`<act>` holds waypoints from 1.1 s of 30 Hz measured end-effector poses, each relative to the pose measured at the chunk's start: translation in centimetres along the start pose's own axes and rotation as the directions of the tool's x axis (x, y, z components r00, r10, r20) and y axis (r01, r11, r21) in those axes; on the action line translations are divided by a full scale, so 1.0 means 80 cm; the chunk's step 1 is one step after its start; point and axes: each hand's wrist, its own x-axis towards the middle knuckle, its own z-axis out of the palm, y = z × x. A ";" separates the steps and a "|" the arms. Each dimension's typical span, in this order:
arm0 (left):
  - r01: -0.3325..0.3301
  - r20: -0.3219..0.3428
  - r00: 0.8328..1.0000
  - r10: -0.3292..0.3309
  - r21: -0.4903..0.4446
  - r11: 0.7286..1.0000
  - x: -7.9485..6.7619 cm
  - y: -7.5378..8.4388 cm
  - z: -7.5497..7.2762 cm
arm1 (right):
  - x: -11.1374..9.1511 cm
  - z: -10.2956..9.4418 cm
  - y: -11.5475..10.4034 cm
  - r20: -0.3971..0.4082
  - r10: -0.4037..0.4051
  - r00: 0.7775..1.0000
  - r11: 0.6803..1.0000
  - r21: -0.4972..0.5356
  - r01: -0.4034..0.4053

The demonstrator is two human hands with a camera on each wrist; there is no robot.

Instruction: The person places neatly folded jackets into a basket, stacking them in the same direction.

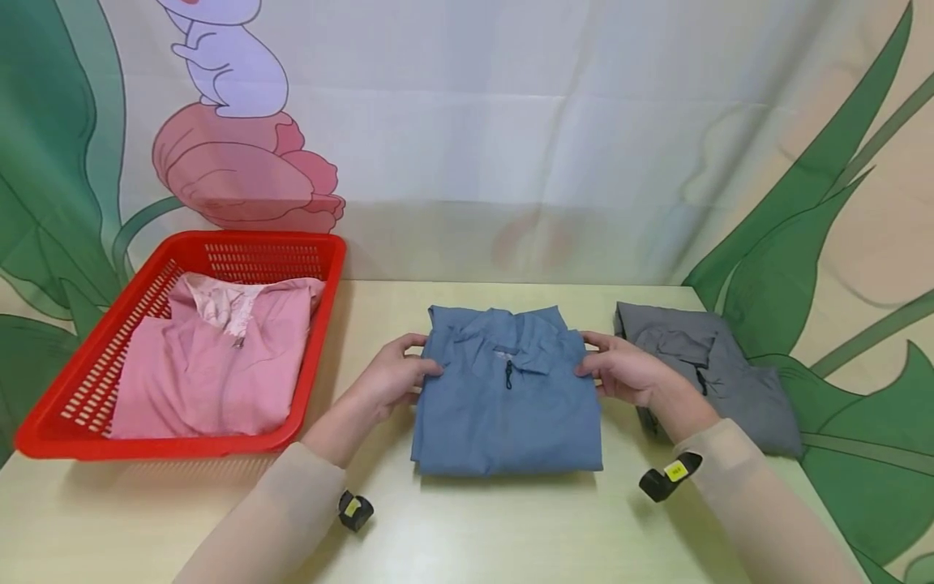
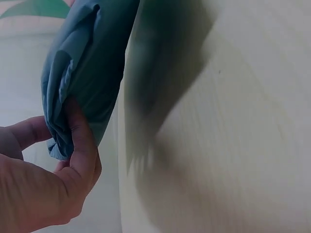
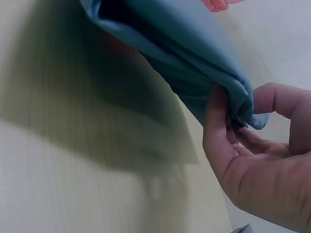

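Note:
A folded blue jacket with a dark zipper pull at its collar is held level between both hands. My left hand pinches its left edge, and my right hand pinches the right edge. In the left wrist view the thumb and fingers of the left hand grip the layered side of the jacket, which hangs above its shadow on the table. The right wrist view has the right hand gripping the opposite edge of the jacket, also raised over the tabletop.
To the left stands a red plastic basket holding a folded pink jacket. A folded grey jacket lies on the right side of the pale wooden table. Behind the table hangs a printed curtain.

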 end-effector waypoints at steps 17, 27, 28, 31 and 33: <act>-0.045 0.039 0.998 0.040 0.140 0.989 -0.052 0.040 -0.040 | -0.004 0.045 -0.019 0.059 -0.092 0.994 0.995 -0.044 0.095; -0.077 0.055 0.996 0.066 0.229 0.970 -0.070 0.072 -0.090 | 0.011 0.084 -0.055 0.066 -0.148 0.987 0.986 -0.072 0.153; -0.076 0.057 0.996 0.064 0.244 0.967 -0.072 0.074 -0.095 | 0.013 0.088 -0.057 0.077 -0.153 0.985 0.985 -0.069 0.158; -0.080 0.078 0.995 0.061 0.269 0.960 -0.076 0.082 -0.112 | 0.019 0.100 -0.064 0.090 -0.158 0.983 0.985 -0.059 0.164; -0.091 0.086 0.994 0.071 0.265 0.960 -0.078 0.088 -0.123 | 0.024 0.109 -0.069 0.095 -0.163 0.982 0.984 -0.053 0.168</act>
